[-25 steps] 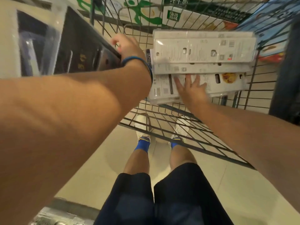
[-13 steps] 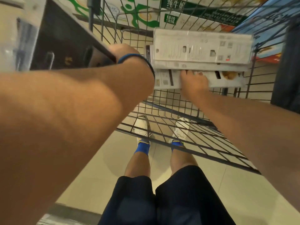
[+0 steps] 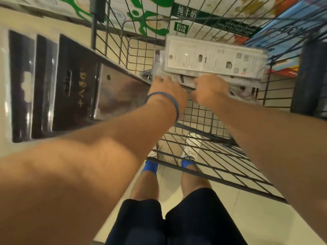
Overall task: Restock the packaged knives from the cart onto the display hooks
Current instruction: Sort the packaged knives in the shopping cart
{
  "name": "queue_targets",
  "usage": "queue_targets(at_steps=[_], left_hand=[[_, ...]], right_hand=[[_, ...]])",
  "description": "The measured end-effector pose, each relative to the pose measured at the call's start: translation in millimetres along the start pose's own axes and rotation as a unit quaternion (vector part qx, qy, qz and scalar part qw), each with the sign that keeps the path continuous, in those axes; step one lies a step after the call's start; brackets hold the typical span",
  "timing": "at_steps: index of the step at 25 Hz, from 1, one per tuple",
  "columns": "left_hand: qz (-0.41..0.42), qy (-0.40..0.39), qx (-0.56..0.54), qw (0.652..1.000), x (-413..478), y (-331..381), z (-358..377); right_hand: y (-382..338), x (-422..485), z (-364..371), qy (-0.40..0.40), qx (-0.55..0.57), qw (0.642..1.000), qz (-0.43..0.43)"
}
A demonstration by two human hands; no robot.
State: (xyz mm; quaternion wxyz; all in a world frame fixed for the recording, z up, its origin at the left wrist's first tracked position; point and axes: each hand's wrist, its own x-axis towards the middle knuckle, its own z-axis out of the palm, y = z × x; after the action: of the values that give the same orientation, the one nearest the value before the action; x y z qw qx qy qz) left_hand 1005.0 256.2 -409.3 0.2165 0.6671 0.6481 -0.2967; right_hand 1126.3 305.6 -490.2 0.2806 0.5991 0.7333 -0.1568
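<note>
A stack of white packaged knives point(image 3: 214, 59) lies face down in the wire cart point(image 3: 203, 119), against its far side. My left hand point(image 3: 168, 91), with a blue band on the wrist, grips the stack's near left corner. My right hand point(image 3: 210, 91) is curled around the near edge of a lower package in the stack, fingers tucked under it. Both hands sit side by side at the stack's near edge. The fingertips are hidden by the packages.
Dark knife packages point(image 3: 79, 82) with gold characters and clear windows fill the left side, beside the cart's wall. Green and white milk cartons point(image 3: 185, 15) and blue boxes point(image 3: 283, 27) stand beyond the cart. My legs and the tiled floor show below.
My left hand has left the dark package at the left and moved right to the white stack. My right hand has gone from lying flat on a lower package to curling around its edge.
</note>
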Motion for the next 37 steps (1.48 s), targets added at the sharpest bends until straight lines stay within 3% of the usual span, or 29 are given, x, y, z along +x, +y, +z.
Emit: queue_targets(at_steps=[2,4,6,8,11,12,15,16,19,21,23,25,28,32,35,37], left_hand=[[0.044,-0.024,-0.162,0.986,-10.2,20.8,4.2],[0.0,-0.089,-0.295,0.951,-15.0,23.7,14.6],[-0.025,-0.079,-0.299,0.951,-18.6,14.3,28.4],[0.006,-0.023,-0.248,0.968,-15.7,6.5,35.9],[-0.028,0.014,-0.334,0.942,-5.6,4.2,26.9],[-0.071,-0.022,-0.409,0.909,-2.3,6.2,23.5],[-0.157,-0.136,-0.64,0.74,-1.0,14.5,29.8],[-0.154,-0.143,-0.657,0.724,-6.8,15.9,31.4],[-0.138,-0.078,-0.668,0.727,-20.1,20.5,33.7],[-0.132,-0.062,-0.702,0.698,-22.9,21.2,33.1],[-0.118,-0.068,-0.706,0.695,-20.5,21.8,36.1],[-0.079,-0.059,-0.679,0.727,-19.3,22.4,42.6],[-0.018,0.038,-0.617,0.786,-18.7,22.6,45.1],[-0.02,0.112,-0.585,0.803,-12.5,23.4,40.5],[0.006,0.087,-0.634,0.768,-13.9,26.5,35.4],[0.047,0.073,-0.656,0.75,-14.1,28.1,29.1]], right_hand=[[4.6,-6.8,3.1,0.005,0.076,0.997,0.029],[12.6,-14.3,6.1,0.019,0.184,0.981,0.056],[18.4,-21.4,7.0,0.009,0.231,0.969,0.083],[22.4,-23.6,8.1,-0.005,0.245,0.965,0.094],[31.1,-23.9,2.2,-0.027,0.283,0.955,0.081],[35.2,-24.5,-1.9,-0.03,0.3,0.95,0.083],[45.3,-33.3,-20.9,-0.004,0.396,0.911,0.113],[47.2,-37.2,-28.2,0.008,0.43,0.896,0.112],[51.8,-51.8,-53.1,0.05,0.53,0.834,0.146],[52.6,-57.8,-61.8,0.047,0.62,0.756,0.206],[48.0,-65.4,-64.2,0.008,0.683,0.696,0.221],[40.1,-73.8,-63.8,-0.009,0.737,0.646,0.202],[34.2,-76.5,-63.8,-0.027,0.808,0.563,0.172],[33.5,-92.1,-59.2,-0.058,0.848,0.505,0.152],[43.1,-100.2,-58.3,-0.07,0.869,0.461,0.167],[50.6,-102.6,-57.5,-0.028,0.866,0.448,0.222]])
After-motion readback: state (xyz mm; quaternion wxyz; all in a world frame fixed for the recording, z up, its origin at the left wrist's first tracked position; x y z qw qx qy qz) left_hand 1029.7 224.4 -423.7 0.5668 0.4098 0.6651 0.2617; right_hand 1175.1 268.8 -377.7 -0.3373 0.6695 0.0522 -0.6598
